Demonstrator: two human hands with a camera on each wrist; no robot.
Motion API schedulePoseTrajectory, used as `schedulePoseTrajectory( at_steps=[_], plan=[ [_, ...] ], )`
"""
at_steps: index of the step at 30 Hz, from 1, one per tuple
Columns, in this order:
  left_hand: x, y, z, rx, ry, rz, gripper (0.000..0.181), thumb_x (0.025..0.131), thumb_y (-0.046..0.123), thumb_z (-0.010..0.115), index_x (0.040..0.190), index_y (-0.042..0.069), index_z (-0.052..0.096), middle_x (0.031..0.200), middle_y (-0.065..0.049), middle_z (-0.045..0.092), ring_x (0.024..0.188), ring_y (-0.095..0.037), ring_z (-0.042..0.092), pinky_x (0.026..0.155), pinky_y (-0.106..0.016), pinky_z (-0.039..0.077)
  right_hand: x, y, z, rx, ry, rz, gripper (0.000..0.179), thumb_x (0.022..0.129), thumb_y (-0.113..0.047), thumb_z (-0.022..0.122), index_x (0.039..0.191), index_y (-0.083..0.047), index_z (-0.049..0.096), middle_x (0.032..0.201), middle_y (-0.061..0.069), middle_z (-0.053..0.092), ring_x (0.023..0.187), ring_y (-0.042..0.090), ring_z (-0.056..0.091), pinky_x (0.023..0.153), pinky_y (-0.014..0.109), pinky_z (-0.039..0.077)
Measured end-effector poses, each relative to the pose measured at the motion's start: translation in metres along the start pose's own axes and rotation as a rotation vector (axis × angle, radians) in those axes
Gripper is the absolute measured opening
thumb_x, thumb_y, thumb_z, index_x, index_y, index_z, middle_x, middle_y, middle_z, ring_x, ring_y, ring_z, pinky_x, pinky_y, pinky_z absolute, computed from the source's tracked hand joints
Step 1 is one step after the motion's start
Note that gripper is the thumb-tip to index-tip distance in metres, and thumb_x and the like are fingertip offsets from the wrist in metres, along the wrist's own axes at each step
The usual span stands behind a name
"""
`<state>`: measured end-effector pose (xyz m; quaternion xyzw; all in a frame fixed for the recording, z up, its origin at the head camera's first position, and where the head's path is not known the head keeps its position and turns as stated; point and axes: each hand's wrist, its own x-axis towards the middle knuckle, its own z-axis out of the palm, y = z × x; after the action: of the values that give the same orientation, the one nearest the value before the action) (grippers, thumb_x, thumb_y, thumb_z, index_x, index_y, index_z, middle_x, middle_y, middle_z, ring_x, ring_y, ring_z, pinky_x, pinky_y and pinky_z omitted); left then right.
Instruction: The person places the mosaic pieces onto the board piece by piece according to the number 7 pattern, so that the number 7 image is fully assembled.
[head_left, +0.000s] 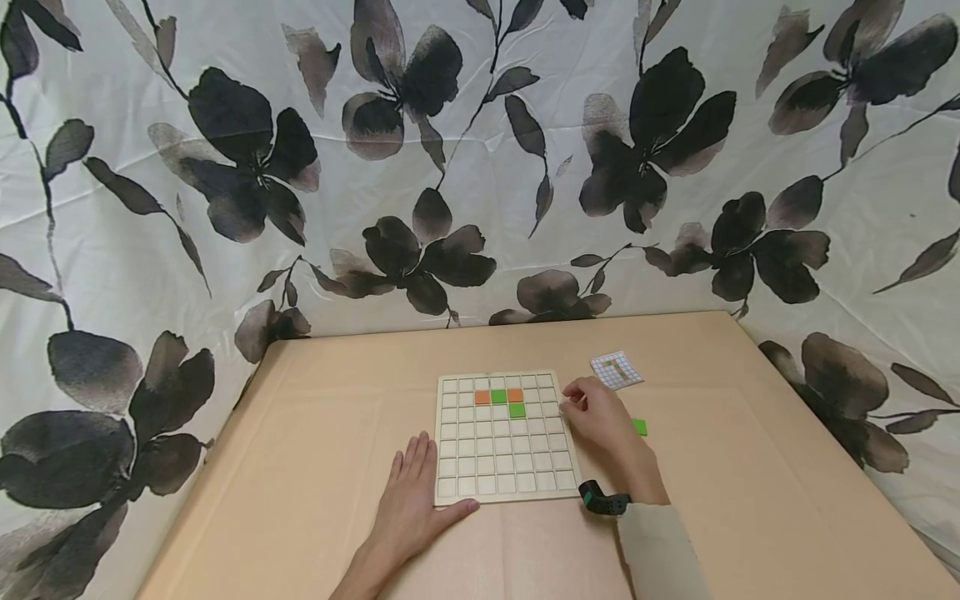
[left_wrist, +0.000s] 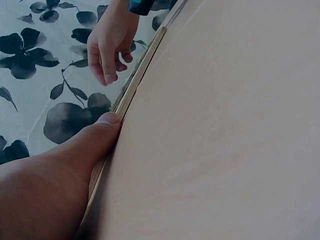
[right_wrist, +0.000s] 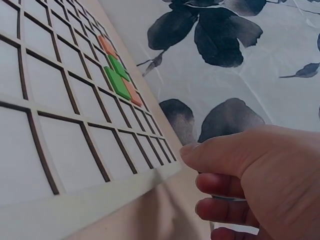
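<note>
A pale gridded board [head_left: 442,467] lies on the table. Near its far side, an orange tile [head_left: 482,397], a green tile [head_left: 498,397] and another orange tile [head_left: 514,395] sit in a row, with a second green tile [head_left: 517,410] one row nearer. My left hand [head_left: 408,504] rests at the board's left side, fingers straight, its thumb [left_wrist: 102,132] against the near edge. Beside the right edge is my right hand [head_left: 602,417], fingers loosely bent; nothing shows between thumb and fingers in the right wrist view.
A small card [head_left: 617,370] printed with a coloured grid lies beyond my right hand. Another green piece [head_left: 639,427] shows just right of that wrist. The tan table [head_left: 337,400] ends at a flower-patterned cloth [head_left: 450,167] behind and at both sides.
</note>
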<state>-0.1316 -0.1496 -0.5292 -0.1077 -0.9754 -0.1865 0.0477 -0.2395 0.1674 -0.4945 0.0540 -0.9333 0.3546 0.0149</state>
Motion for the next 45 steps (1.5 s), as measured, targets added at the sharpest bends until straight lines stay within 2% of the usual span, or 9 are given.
schedulePoseTrajectory(
  at_steps=[11, 18, 24, 27, 34, 41, 45],
  plan=[
    [0.0, 0.0, 0.0, -0.008, 0.001, 0.0, 0.118, 0.078, 0.08, 0.06, 0.151, -0.009, 0.034, 0.163, -0.024, 0.028, 0.153, -0.039, 0.024, 0.127, -0.053, 0.019, -0.001, 0.009, -0.011, 0.005, 0.006, 0.04, 0.026, 0.093, -0.022, 0.07, 0.114, -0.007, 0.066, 0.105, 0.009, 0.065, 0.09, 0.022, 0.058, 0.075, 0.031, 0.05],
    [0.0, 0.0, 0.0, -0.007, -0.004, -0.005, 0.118, 0.078, 0.08, 0.06, 0.152, -0.008, 0.033, 0.163, -0.023, 0.027, 0.153, -0.038, 0.024, 0.127, -0.053, 0.019, -0.002, 0.016, -0.016, 0.0, 0.034, 0.007, 0.026, 0.095, -0.023, 0.066, 0.113, -0.005, 0.067, 0.105, 0.01, 0.067, 0.091, 0.023, 0.06, 0.08, 0.036, 0.053],
    [0.0, 0.0, 0.001, -0.005, 0.004, 0.001, 0.118, 0.079, 0.081, 0.059, 0.151, -0.009, 0.034, 0.163, -0.024, 0.028, 0.153, -0.039, 0.024, 0.126, -0.053, 0.019, -0.003, 0.019, -0.021, -0.001, 0.043, 0.021, 0.026, 0.099, -0.029, 0.063, 0.112, -0.007, 0.068, 0.106, 0.01, 0.068, 0.093, 0.023, 0.061, 0.082, 0.037, 0.054],
    [0.0, -0.001, 0.001, -0.006, 0.003, 0.0, 0.118, 0.078, 0.08, 0.059, 0.151, -0.008, 0.034, 0.163, -0.023, 0.028, 0.153, -0.039, 0.024, 0.127, -0.053, 0.019, -0.004, 0.022, -0.022, -0.002, 0.051, 0.026, 0.026, 0.1, -0.03, 0.061, 0.112, -0.008, 0.068, 0.106, 0.009, 0.067, 0.092, 0.022, 0.061, 0.079, 0.034, 0.054],
    [0.0, 0.0, 0.001, -0.006, 0.003, 0.001, 0.117, 0.079, 0.08, 0.06, 0.151, -0.009, 0.034, 0.163, -0.024, 0.028, 0.153, -0.039, 0.024, 0.126, -0.054, 0.019, -0.004, 0.027, -0.027, 0.068, 0.037, 0.084, 0.026, 0.1, -0.029, 0.061, 0.115, -0.007, 0.065, 0.103, 0.011, 0.065, 0.079, 0.019, 0.06, 0.059, 0.027, 0.055],
    [0.001, 0.0, 0.0, -0.012, -0.003, -0.004, 0.117, 0.078, 0.079, 0.061, 0.151, -0.008, 0.034, 0.163, -0.024, 0.027, 0.153, -0.039, 0.024, 0.127, -0.053, 0.018, -0.006, 0.03, -0.03, 0.059, 0.025, 0.13, 0.028, 0.098, -0.022, 0.063, 0.118, -0.003, 0.061, 0.102, 0.013, 0.064, 0.072, 0.018, 0.06, 0.057, 0.026, 0.054],
    [0.001, 0.0, 0.0, -0.01, 0.0, -0.004, 0.117, 0.078, 0.079, 0.061, 0.151, -0.008, 0.034, 0.163, -0.024, 0.028, 0.153, -0.039, 0.024, 0.127, -0.053, 0.018, -0.007, 0.032, -0.031, 0.028, 0.023, 0.142, 0.027, 0.097, -0.021, 0.065, 0.115, -0.002, 0.062, 0.101, 0.013, 0.064, 0.074, 0.018, 0.06, 0.059, 0.026, 0.054]
  ],
)
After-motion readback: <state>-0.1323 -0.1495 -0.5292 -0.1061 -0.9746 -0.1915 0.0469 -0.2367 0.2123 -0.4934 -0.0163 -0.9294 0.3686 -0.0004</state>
